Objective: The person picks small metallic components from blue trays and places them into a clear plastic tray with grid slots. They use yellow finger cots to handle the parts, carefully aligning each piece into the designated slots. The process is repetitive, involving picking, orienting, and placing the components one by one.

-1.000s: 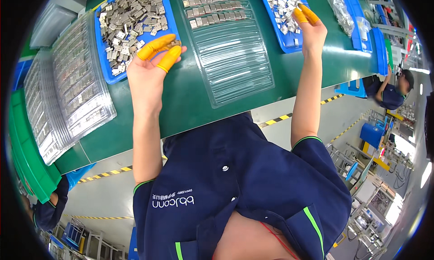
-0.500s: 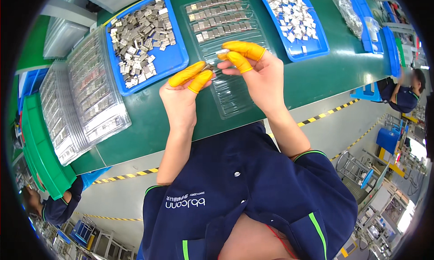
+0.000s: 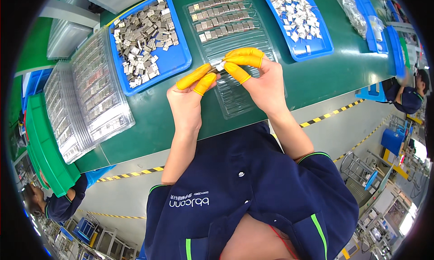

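My left hand [image 3: 187, 97], with yellow finger cots on thumb and forefinger, pinches a small metal connector shell [image 3: 214, 71], mostly covered by the fingertips. From the right, my right hand [image 3: 264, 81], also in yellow cots, grips a small white connector piece [image 3: 220, 66] between its fingertips. The two parts meet, or nearly so; how deep one sits in the other cannot be made out. Under both hands lies a clear ribbed plastic tray [image 3: 235, 99], its far rows filled with grey metal connectors [image 3: 224, 30].
A blue tray [image 3: 180, 69] heaped with metal shells stands left, another blue tray [image 3: 322, 53] with white pieces right. Stacked, filled clear trays [image 3: 97, 101] lie far left, beside a green bin [image 3: 49, 147]. Co-workers sit at both sides; a plastic bag [image 3: 352, 16] is at the far right.
My hands have come together: the left moved slightly right, and the right lowered the white piece against the metal shell. The view has shifted slightly.
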The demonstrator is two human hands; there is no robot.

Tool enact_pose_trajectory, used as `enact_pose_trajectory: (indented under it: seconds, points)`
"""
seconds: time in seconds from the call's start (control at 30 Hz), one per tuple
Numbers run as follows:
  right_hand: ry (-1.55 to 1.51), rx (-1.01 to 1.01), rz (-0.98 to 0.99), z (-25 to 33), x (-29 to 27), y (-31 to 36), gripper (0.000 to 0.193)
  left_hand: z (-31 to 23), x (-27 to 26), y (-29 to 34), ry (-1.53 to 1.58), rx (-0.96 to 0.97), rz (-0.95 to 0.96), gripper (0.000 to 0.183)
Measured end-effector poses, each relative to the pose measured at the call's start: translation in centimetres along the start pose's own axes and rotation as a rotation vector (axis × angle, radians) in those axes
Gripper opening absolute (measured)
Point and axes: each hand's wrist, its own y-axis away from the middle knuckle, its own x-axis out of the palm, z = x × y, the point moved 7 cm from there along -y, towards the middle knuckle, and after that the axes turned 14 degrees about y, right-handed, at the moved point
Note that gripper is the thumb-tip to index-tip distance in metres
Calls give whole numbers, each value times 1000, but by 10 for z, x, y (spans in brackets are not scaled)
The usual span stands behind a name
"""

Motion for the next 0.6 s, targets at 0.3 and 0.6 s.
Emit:
enact_pose_trajectory:
  seconds: [0.3, 0.6]
  points:
    - [-611, 390, 596, -16, 24, 8, 35, -14, 5, 5, -157, -42, 237, 24]
    - [-824, 511, 820, -9, 40, 23, 33, -15, 7, 10, -34, -199, 373, 22]
